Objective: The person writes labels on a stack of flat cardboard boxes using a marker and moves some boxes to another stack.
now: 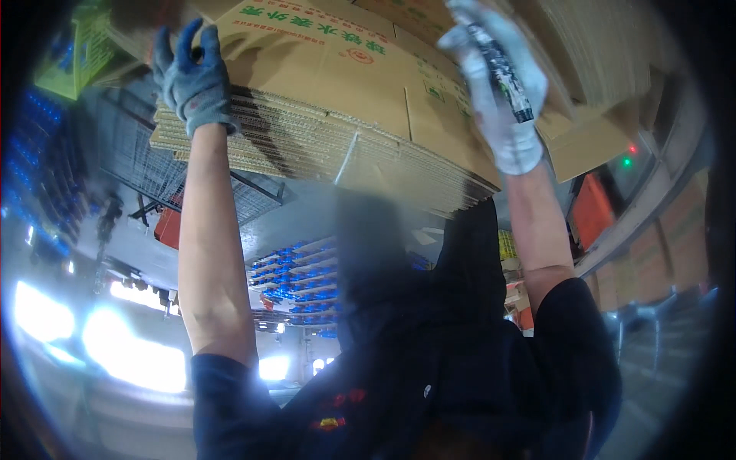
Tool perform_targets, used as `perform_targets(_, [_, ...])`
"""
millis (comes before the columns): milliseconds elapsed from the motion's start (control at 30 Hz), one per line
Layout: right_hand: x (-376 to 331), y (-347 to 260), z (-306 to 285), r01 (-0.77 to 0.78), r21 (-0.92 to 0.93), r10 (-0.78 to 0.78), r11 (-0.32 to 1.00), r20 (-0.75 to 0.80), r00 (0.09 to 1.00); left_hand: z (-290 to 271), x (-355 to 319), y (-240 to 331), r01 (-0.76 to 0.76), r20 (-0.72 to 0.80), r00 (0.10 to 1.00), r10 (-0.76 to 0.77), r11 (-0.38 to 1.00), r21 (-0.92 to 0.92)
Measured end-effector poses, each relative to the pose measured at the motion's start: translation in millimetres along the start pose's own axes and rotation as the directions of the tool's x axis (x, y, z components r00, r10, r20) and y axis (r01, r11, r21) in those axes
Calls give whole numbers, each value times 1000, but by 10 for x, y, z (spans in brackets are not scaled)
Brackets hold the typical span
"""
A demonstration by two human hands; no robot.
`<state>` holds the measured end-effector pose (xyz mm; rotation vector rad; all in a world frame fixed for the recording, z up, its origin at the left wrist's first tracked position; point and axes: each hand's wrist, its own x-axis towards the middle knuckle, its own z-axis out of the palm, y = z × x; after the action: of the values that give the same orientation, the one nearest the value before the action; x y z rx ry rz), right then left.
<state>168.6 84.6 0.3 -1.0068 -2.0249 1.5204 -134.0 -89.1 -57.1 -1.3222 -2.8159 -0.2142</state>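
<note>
Cardboard sheets, a thick tan flattened stack, ride overhead, gripped at opposite edges by the grey-gloved left hand and white-gloved right hand; loose lower sheets could fan out and slide free.

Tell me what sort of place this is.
Probably a warehouse or packaging plant. Gloved hands, left and right, reach to a thick stack of flattened cardboard boxes; wire-mesh cages stand at the left, and rows of blue items on racks lie beyond.
</note>
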Motion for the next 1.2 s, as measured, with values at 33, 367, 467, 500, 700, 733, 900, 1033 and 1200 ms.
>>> perform_targets(33, [-41, -146, 89, -154, 243, 158, 958, 5, 987, -30, -88, 4, 41, 4, 999, -41, 996, 79])
perform_targets(367, [-292, 479, 1046, -690, 654, 600, 309, 429, 676, 38, -27, 137, 10, -115, 993, -18, 997, -71])
perform_targets(467, [-304, 451, 1104, -694, 626, 623, 355, 395, 675, 10, -7, 173, 17, -96, 995, -19, 1000, -20])
perform_targets(500, [-306, 470, 1101, -697, 616, 640, 367, 376, 670, -3, -5, 190, 9, -94, 996, -7, 1000, 16])
perform_targets(700, [-330, 575, 1132, -682, 650, 610, 335, 402, 683, 32, 12, 150, -9, -117, 993, 15, 998, 55])
perform_targets(733, [-332, 575, 1133, -684, 659, 624, 314, 400, 672, 29, 15, 150, -10, -114, 993, 17, 998, 60])
perform_targets(900, [-278, 494, 1161, -675, 654, 653, 341, 351, 671, 18, -2, 115, -10, -96, 995, 17, 998, 63])
perform_targets(1033, [-345, 635, 1158, -708, 551, 630, 442, 371, 682, 36, 5, 133, -16, -89, 996, 24, 996, 87])
perform_targets(1200, [-353, 619, 1143, -721, 544, 610, 430, 414, 676, 2, -1, 134, -15, -56, 998, 20, 997, 81])
